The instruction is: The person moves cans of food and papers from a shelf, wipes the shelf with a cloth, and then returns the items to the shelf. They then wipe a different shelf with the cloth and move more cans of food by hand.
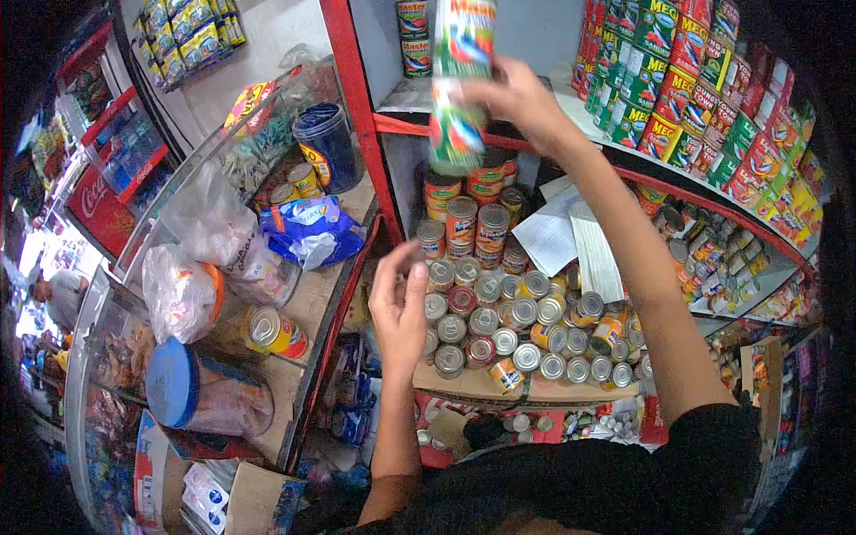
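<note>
My right hand (517, 100) grips green, white and red sardine cans (456, 134), two stacked end to end and slightly blurred, at the upper shelf's front edge. Behind them on that shelf stand more Master sardine cans (415, 40). My left hand (399, 299) is raised, thumb apart from the half-bent fingers, with nothing in it. It is just left of the lower shelf, where many short cans (486, 321) lie in rows. Taller orange-labelled cans (460, 223) are stacked at the back of that shelf.
Stacked sardine cans (660, 76) fill the upper right shelf. Papers (580, 241) hang over the lower cans. At left, a counter holds a blue-lidded jar (214, 392), plastic bags (183, 294), a blue pack (312, 230) and a yellow-red can (275, 332). A red post (361, 116) separates both sides.
</note>
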The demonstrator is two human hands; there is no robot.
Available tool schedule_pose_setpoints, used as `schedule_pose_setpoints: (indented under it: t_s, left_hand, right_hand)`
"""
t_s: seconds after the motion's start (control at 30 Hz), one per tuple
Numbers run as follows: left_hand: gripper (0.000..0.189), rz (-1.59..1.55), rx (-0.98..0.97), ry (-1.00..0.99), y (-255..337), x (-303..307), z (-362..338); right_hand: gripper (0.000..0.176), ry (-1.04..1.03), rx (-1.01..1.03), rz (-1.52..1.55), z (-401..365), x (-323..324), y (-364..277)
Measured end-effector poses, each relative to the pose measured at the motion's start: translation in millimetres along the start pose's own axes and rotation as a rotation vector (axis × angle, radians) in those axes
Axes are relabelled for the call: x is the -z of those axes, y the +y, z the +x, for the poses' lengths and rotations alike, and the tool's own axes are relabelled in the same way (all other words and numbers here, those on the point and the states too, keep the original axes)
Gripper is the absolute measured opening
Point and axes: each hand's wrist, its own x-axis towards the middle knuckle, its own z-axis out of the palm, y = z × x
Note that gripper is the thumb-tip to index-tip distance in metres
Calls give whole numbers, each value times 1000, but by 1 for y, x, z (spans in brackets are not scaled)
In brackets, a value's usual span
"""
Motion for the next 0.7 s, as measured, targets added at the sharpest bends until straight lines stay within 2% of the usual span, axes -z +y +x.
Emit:
schedule_pose_setpoints:
  t_s: [0.07, 0.1, 0.17, 0.2, 0.3, 0.33, 0.37, 0.43, 0.47, 0.5, 0.57, 0.6, 0.63, 0.67, 0.7]
  left_hand:
    - [46, -153, -54, -41, 7, -5, 9]
    - [46, -151, -55, -42, 12, -9, 11]
    - [55, -396, 1, -91, 24, -23, 7]
    - [59, -259, 17, -90, 20, -30, 1]
    - [47, -574, 258, 47, 5, -37, -11]
    - [43, -643, 355, 156, -1, -41, -15]
    - [43, -641, 359, 158, -3, -41, -19]
    - [45, -918, 452, 222, -2, -39, -23]
    - [47, -880, 478, 247, -9, -37, -22]
    - [47, -877, 483, 250, -13, -32, -22]
    - [45, -842, 538, 191, -21, -20, -20]
    - [42, -857, 571, 89, -29, -13, -20]
    - [37, -756, 655, 94, -33, -8, -19]
    - [39, -616, 642, 63, -45, -7, -19]
    - [40, -476, 625, 32, -55, -7, -19]
  right_hand:
    - [55, -115, 0, -58, -43, -11, 1]
    - [58, -172, 4, -106, -64, -19, 4]
    - [57, -211, 58, -99, -99, -44, 14]
    - [59, -255, 29, -207, -112, -53, 15]
    - [67, -435, -90, -530, -121, -66, 9]
    - [69, -494, -143, -513, -121, -69, 4]
    - [69, -497, -146, -510, -118, -71, -1]
    - [70, -669, -160, -653, -112, -78, -6]
    - [73, -663, -109, -706, -111, -82, -3]
    - [73, -666, -112, -701, -106, -83, -6]
    - [69, -886, 9, -1029, -75, -79, -12]
    - [59, -948, -6, -807, -41, -66, -5]
    - [54, -899, 86, -520, 2, -49, 26]
    - [49, -550, -167, -627, 27, -34, -5]
    - [40, -247, -40, -577, 66, -17, 18]
